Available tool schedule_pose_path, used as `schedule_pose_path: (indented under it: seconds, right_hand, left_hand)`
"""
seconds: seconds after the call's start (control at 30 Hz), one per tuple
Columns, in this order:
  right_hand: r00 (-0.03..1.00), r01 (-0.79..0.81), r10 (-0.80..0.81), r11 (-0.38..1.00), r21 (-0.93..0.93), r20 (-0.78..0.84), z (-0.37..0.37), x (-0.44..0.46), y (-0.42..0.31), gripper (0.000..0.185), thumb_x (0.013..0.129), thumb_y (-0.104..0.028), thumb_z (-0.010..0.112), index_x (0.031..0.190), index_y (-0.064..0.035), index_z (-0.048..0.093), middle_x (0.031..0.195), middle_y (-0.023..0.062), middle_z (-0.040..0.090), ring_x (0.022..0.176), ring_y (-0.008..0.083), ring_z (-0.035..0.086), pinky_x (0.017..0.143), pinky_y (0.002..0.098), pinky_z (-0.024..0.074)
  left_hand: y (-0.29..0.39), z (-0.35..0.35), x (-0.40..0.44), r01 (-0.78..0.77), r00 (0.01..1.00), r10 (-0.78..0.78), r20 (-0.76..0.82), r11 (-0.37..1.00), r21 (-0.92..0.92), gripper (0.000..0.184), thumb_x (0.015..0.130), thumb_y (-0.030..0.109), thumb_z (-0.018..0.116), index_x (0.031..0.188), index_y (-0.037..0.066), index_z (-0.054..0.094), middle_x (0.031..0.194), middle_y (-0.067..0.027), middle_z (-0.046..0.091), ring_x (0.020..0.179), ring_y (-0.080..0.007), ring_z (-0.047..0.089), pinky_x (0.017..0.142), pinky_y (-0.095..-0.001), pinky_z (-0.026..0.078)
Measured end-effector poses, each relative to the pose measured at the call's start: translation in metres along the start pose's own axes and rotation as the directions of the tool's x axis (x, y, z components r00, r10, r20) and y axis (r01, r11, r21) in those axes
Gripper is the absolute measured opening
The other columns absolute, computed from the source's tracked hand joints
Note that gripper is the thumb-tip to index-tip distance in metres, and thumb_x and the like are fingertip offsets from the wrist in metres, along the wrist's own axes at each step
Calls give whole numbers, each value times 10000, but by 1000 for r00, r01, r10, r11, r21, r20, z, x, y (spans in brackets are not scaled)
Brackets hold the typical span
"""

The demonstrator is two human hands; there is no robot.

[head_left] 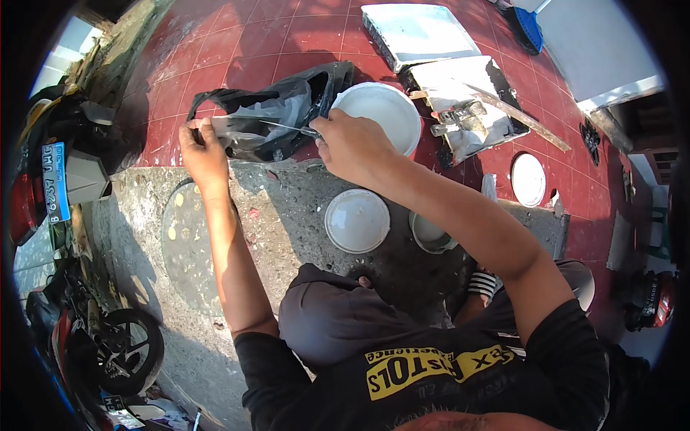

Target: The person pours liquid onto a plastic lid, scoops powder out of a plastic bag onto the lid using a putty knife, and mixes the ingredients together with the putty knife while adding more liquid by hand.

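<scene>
My left hand (203, 149) pinches the left edge of a black plastic bag (287, 97), pulling at its handle side. In my right hand (352, 144) is a thin metal tool (291, 128), perhaps scissors or a blade, which points left across the bag's opening. The bag lies on the red tiles near the step edge. Just beyond my right hand stands a round white tub (384, 111) with pale contents. Below the hands, a white lid or small tub (357, 221) rests on the concrete.
White trays (420, 34) stand at the top, with a paintbrush (460, 115) and a wooden stick (528, 121) on the nearer one. A white lid (528, 179) lies right, a container (431, 233) near my knee. Motorbikes (118, 352) line the left; a blue broom (527, 27) is top right.
</scene>
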State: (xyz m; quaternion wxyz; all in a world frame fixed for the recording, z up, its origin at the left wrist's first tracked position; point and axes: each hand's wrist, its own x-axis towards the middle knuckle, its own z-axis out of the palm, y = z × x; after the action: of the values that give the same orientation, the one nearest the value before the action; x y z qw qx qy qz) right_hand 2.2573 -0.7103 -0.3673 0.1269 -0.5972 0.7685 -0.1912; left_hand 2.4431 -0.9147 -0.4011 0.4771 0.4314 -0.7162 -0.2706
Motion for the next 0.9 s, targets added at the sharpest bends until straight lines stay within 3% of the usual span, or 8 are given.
schedule_pose_path:
  seconds: [0.1, 0.37, 0.5, 0.57, 0.63, 0.7, 0.83, 0.9]
  right_hand:
    - [996, -61, 73, 978, 199, -51, -11, 8, 7, 288, 889, -164, 599, 1124, -4, 647, 1048, 206, 629, 913, 381, 677, 818, 464, 552]
    - [951, 77, 50, 917, 391, -304, -109, -24, 68, 343, 902, -230, 625, 1171, -21, 658, 1048, 221, 693, 1041, 389, 640, 933, 449, 498]
    - [927, -152, 286, 877, 456, -241, -176, -86, 112, 349, 933, -262, 625, 1198, -38, 664, 1035, 180, 711, 934, 300, 679, 855, 383, 515]
    - [901, -109, 234, 938, 329, -366, -200, -127, 146, 322, 985, -253, 586, 1195, -16, 641, 926, 111, 694, 758, 180, 641, 692, 302, 504]
    - [858, -385, 449, 884, 267, -249, -255, -174, 134, 292, 1008, -297, 564, 1101, -24, 609, 847, 87, 601, 770, 185, 601, 678, 349, 503]
    - [692, -650, 712, 686, 327, -119, -275, -201, 144, 285, 1015, -304, 561, 1072, -27, 603, 749, 23, 551, 678, 107, 538, 582, 270, 448]
    - [515, -573, 831, 516, 636, -211, -253, -261, 151, 217, 1027, -260, 544, 1056, -48, 578, 699, 2, 526, 581, 103, 502, 496, 268, 422]
    - [503, -546, 822, 542, 638, -268, -236, -296, 162, 216, 1028, -255, 540, 1058, -43, 562, 702, 8, 537, 586, 107, 512, 493, 262, 429]
  left_hand:
    - [-4, 18, 41, 166, 986, -155, 59, 908, -386, 105, 998, 160, 626, 974, 64, 591, 903, -16, 631, 752, -101, 580, 675, -249, 487]
    - [52, 50, 134, 140, 966, -13, 257, 866, -481, 72, 992, 134, 629, 1003, 68, 604, 884, 9, 608, 761, -68, 557, 680, -210, 465]
    - [120, 45, 174, 108, 911, 64, 407, 916, -386, 136, 1002, 148, 610, 1071, 31, 601, 1058, -82, 666, 925, -139, 649, 800, -258, 537]
    - [136, 43, 212, 63, 884, 147, 443, 903, -425, 176, 1000, 164, 616, 1091, 14, 614, 1060, -96, 670, 958, -147, 650, 844, -266, 535]
    - [182, 43, 210, 8, 901, 168, 400, 916, -401, 275, 983, 182, 646, 1166, -20, 604, 1089, -119, 664, 999, -186, 650, 890, -284, 528]
    - [205, 33, 219, 48, 865, 212, 455, 868, -495, 295, 980, 158, 643, 1203, -31, 603, 1134, -129, 656, 1040, -193, 641, 922, -291, 517]
    - [298, 20, 165, -58, 981, 136, 139, 887, -457, 351, 956, 155, 623, 1260, -17, 593, 1276, -172, 598, 1205, -299, 556, 1085, -482, 395]
    - [343, 3, 122, -174, 872, 372, 319, 844, -508, 314, 977, 153, 584, 1232, -31, 598, 1234, -173, 608, 1167, -281, 566, 1047, -444, 428]
